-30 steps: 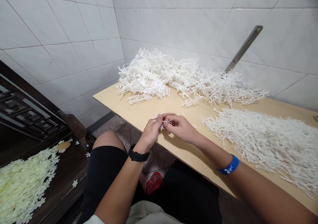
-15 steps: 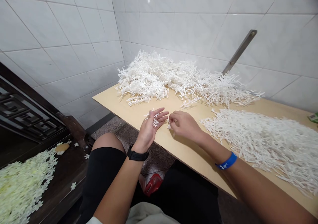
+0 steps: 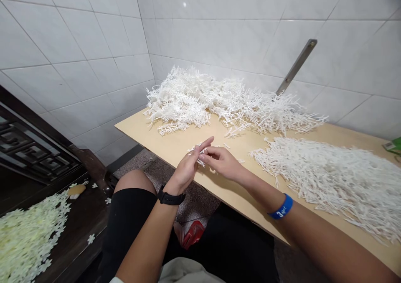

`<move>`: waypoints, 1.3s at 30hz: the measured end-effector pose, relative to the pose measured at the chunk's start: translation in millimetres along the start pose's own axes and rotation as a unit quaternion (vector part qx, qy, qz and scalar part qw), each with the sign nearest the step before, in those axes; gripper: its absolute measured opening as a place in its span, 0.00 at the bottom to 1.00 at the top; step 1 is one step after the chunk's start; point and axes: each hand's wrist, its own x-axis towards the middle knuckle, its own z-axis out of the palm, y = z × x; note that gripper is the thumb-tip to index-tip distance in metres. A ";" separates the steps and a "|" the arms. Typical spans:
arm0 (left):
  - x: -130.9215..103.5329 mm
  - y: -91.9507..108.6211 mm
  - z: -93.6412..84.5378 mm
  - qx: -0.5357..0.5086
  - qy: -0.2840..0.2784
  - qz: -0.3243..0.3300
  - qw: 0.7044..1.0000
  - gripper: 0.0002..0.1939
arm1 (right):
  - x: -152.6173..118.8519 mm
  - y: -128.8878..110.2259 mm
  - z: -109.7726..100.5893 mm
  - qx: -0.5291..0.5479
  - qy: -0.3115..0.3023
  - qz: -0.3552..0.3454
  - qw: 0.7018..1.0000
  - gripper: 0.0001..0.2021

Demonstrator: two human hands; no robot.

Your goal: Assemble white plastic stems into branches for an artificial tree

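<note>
Above the front edge of the wooden board (image 3: 131,125), my left hand (image 3: 187,166) holds a few small white branched pieces (image 3: 201,162) between thumb and fingers. My right hand (image 3: 224,161) meets it, thumb and index finger pinched at those same pieces. A large heap of white branched sprigs (image 3: 194,99) lies behind my hands along the wall. To the right spreads a flatter pile of thin white pieces (image 3: 338,178). Some loose white bits lie on the board beside my right hand.
A metal bracket (image 3: 296,67) slants on the tiled wall. At the lower left, pale flower-shaped pieces (image 3: 31,233) cover a dark wooden seat near carved latticework (image 3: 34,149). A red item (image 3: 193,234) is below, between the legs. A green box (image 3: 393,145) sits far right.
My right hand has moved left to my left hand, and its fingertips now touch the white pieces there. My left fingers have closed in. Small bits now show on the board behind my right hand.
</note>
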 end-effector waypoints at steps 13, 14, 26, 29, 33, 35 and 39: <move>4.4 0.9 -4.0 -0.137 0.066 -0.016 0.988 0.23 | -3.2 11.1 -14.6 -0.404 0.100 -0.023 0.909 0.07; 4.1 0.8 -3.5 -0.125 0.067 -0.015 0.990 0.23 | -2.7 10.7 -15.3 -0.398 0.098 -0.021 0.912 0.09; 3.7 0.3 -0.2 -0.091 0.047 -0.011 0.995 0.25 | -2.3 -1.3 2.5 -0.096 0.002 -0.050 0.994 0.13; 5.6 -0.9 -3.3 -0.124 0.100 -0.018 0.987 0.26 | -5.4 -0.8 4.7 -0.102 -0.011 -0.047 0.994 0.11; 6.6 -1.4 -6.6 -0.146 0.121 -0.013 0.982 0.26 | -4.4 5.7 -2.4 -0.198 0.023 -0.058 0.978 0.11; 6.3 -0.9 -6.1 -0.141 0.103 -0.008 0.985 0.25 | -2.2 10.5 -11.9 -0.286 0.056 -0.043 0.956 0.14; 4.9 -1.3 -2.6 -0.119 0.085 0.005 0.989 0.24 | -0.1 12.9 -22.5 -0.356 0.081 -0.018 0.931 0.20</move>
